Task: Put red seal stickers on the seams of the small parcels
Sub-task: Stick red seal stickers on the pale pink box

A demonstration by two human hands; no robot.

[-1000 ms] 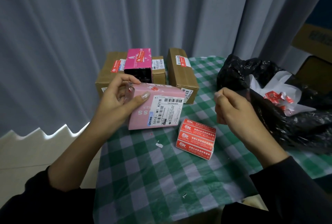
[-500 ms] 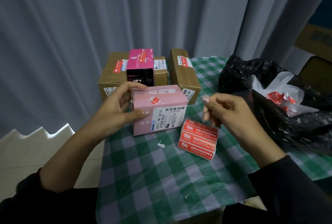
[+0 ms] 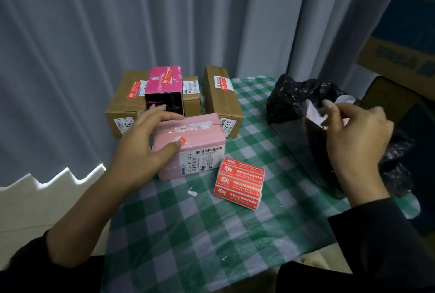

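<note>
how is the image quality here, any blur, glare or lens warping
Head view throughout: dim bluish light, soft overall; right hand pinching a white sheet at the black bag looks slightly smeared; wide lens bows the curtain folds; floor strip at lower left glares.

Open cloth (image 3: 188,234) in front, boxes (image 3: 222,97) behind, black bag (image 3: 294,104) right

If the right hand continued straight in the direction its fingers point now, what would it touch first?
Probably the white paper in the mouth of the black plastic bag: the right hand points left and away, fingertips almost at it. Depth is unclear.
</note>
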